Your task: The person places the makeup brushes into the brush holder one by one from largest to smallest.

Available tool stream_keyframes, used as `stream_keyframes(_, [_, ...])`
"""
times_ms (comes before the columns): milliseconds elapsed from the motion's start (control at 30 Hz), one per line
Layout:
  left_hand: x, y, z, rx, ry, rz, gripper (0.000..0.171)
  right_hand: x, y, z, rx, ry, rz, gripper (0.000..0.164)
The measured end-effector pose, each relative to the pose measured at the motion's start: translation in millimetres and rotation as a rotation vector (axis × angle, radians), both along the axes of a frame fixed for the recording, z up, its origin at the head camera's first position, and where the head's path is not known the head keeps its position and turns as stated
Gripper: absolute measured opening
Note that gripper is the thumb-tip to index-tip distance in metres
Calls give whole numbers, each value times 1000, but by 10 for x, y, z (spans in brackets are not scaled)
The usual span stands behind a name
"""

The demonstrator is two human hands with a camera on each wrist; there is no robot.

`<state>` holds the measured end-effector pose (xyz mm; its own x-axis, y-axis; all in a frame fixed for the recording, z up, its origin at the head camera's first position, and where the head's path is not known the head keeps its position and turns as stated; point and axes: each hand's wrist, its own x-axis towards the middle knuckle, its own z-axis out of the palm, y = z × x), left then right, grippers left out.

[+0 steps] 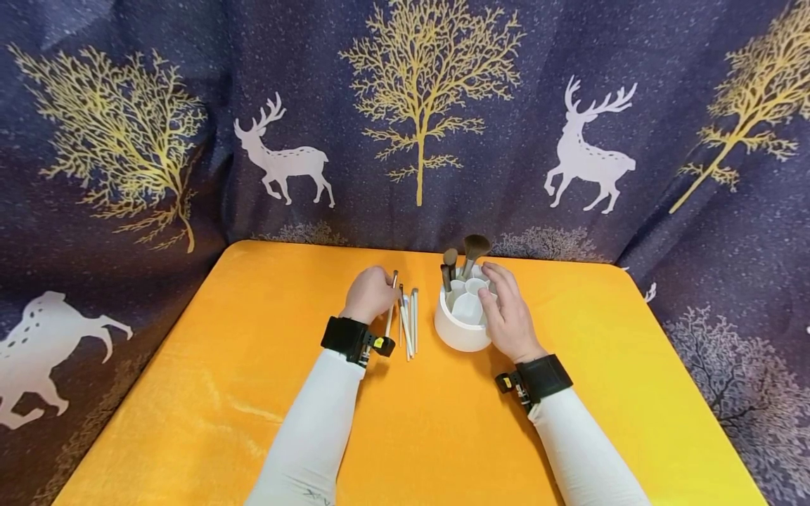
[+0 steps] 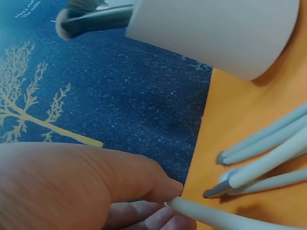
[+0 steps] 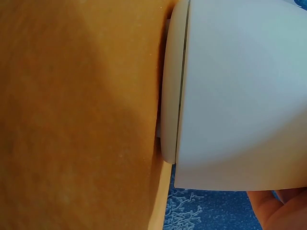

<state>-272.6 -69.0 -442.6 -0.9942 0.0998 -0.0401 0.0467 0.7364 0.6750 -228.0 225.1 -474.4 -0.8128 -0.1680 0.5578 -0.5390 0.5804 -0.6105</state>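
My left hand [image 1: 372, 294] pinches a slim makeup brush [image 2: 225, 214] between thumb and fingers, its pale handle slanting over the table. Right beside it several more makeup brushes [image 1: 414, 320] with pale handles lie side by side, two of them crossing. To their right stands a round white brush holder [image 1: 460, 336] with compartments. A few brushes, including a broad fluffy one [image 1: 476, 246], stand upright in its back left part. My right hand [image 1: 511, 316] holds the holder by its right side, thumb near the front rim; in the right wrist view its fingers [image 3: 276, 211] are partly hidden behind the wall.
An orange-yellow cloth [image 1: 209, 393] covers the table. Behind it hangs a dark blue curtain [image 1: 392, 225] printed with deer and trees, close to the table's far edge. Each wrist wears a black strap [image 1: 344, 339] with a small camera.
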Motion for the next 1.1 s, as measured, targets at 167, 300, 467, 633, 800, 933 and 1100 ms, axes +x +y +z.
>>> stream_keyframes(167, [22, -3, 75, 22, 33, 25, 11, -3, 7, -9, -1, 0, 0, 47])
stream_keyframes(300, [33, -41, 120, 60, 63, 29, 20, -1, 7, -3, -2, 5, 3, 47])
stream_keyframes(467, [52, -98, 167, 102, 96, 19, 34, 0, 8, -4, 0, 12, 5, 46])
stream_keyframes(633, [74, -114, 233, 121, 140, 28, 36, -5, 13, -14, 0, 23, 10, 46])
stream_keyframes(800, [102, -103, 295, 137, 208, 40, 36, -4, 14, -21, 1, 27, 8, 46])
stream_keyframes(933, [126, -89, 345, 162, 237, 47, 34, -7, 17, -32, 6, 28, 2, 46])
stream_keyframes(1100, [154, -73, 412, 183, 258, 56, 31, -3, 14, -23, 2, 21, 6, 46])
